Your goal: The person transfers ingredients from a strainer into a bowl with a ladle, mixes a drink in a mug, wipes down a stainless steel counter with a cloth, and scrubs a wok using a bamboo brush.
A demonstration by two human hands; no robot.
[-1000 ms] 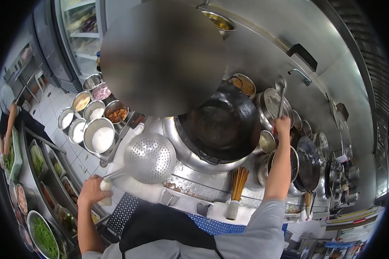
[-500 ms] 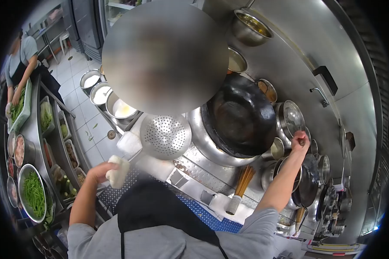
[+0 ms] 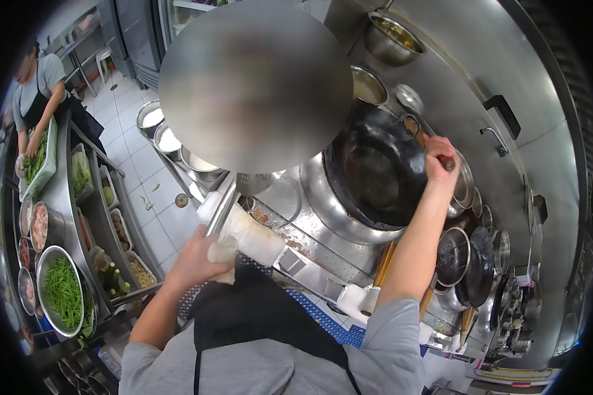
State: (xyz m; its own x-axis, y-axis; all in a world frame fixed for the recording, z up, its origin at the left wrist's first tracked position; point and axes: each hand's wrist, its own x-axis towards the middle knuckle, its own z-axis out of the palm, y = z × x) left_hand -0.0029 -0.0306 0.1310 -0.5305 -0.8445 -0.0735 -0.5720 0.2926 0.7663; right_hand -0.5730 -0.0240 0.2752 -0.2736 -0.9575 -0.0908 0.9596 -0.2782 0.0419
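My left hand (image 3: 194, 263) is closed around the long metal handle of a perforated strainer (image 3: 254, 184), with a folded off-white cloth (image 3: 223, 255) in the same grip. The strainer is seen tilted, partly hidden behind the blurred oval, beside a metal ring (image 3: 298, 204) on the stove. My right hand (image 3: 437, 157) grips a tool by its brown-ended handle (image 3: 447, 162), over the right rim of a large black wok (image 3: 375, 171). The tool's head cannot be made out clearly. Nothing distinct shows inside the wok.
Pots with white contents (image 3: 168, 139) stand left of the stove. A bamboo brush (image 3: 385, 263) lies near the front edge. More pans (image 3: 453, 253) and strainers sit right. A co-worker (image 3: 39, 99) handles greens; a bowl of green vegetables (image 3: 62, 293) stands nearby. A metal bowl (image 3: 394, 41) is behind.
My left hand has moved right and taken hold of the strainer's handle with the cloth; the strainer has tilted. My right hand has moved up and left to the wok's rim.
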